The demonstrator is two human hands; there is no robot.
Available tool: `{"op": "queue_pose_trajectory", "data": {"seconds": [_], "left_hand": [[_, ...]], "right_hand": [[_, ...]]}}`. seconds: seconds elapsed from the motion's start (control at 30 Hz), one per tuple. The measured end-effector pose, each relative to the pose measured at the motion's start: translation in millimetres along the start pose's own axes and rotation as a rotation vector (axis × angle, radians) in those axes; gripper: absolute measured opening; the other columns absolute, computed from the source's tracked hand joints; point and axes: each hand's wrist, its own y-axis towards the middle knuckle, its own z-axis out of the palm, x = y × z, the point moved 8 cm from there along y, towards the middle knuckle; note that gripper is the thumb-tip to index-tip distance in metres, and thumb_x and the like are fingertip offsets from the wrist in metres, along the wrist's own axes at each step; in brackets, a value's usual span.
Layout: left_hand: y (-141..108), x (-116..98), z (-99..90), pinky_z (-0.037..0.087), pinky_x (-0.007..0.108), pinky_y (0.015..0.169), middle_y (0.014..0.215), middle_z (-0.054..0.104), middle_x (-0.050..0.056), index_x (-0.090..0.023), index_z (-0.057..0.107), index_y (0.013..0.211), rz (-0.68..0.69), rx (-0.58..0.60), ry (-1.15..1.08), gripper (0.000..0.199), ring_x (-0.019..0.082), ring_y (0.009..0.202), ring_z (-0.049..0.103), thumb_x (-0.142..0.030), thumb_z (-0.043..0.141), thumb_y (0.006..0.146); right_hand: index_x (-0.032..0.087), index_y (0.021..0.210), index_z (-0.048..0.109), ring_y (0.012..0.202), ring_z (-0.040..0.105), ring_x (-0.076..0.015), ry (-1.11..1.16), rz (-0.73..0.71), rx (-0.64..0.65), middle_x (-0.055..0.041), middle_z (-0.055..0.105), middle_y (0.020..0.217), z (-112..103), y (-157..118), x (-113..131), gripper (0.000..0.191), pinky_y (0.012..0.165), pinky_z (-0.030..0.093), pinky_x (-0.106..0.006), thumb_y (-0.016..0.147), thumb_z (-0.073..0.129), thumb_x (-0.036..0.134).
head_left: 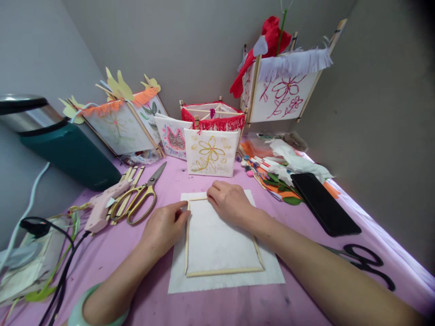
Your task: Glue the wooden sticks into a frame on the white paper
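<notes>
A four-sided frame of thin wooden sticks [226, 272] lies flat on a white cloth sheet [226, 284]; the cloth sticks out past the sticks. My left hand [166, 226] grips the left stick near the upper left corner, fingertips and thumb against it. Along the top side, my right hand [228, 201] is closed with its fingers curled down on the stick, covering the upper right part of the frame. My right forearm hides some of the right stick.
Gold-handled scissors [137, 203], a pink glue gun [102, 208] and a teal bottle [68, 145] are on the left. Decorated cloth panels [211, 156] stand behind. On the right lie a black phone [324, 203] and black-handled scissors [365, 258]. A painted lantern [283, 97] hangs above.
</notes>
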Motion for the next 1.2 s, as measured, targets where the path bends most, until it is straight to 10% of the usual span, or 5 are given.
{"op": "queue_pose_trajectory", "data": {"seconds": [1.2], "left_hand": [[3.1,9.6,-0.4,0.037,0.027,0.062,0.068,0.067,0.000,-0.020,0.068,0.100,-0.061,-0.091,-0.072,0.033,0.016,0.063,0.059,-0.040,0.053,0.078]], "right_hand": [[0.018,0.089,0.063,0.080,0.052,-0.0155,0.060,0.044,-0.018,-0.0038,0.062,0.088,4.0,1.8,0.0,0.016,0.064,0.031,-0.028,0.092,0.048,0.022]]}}
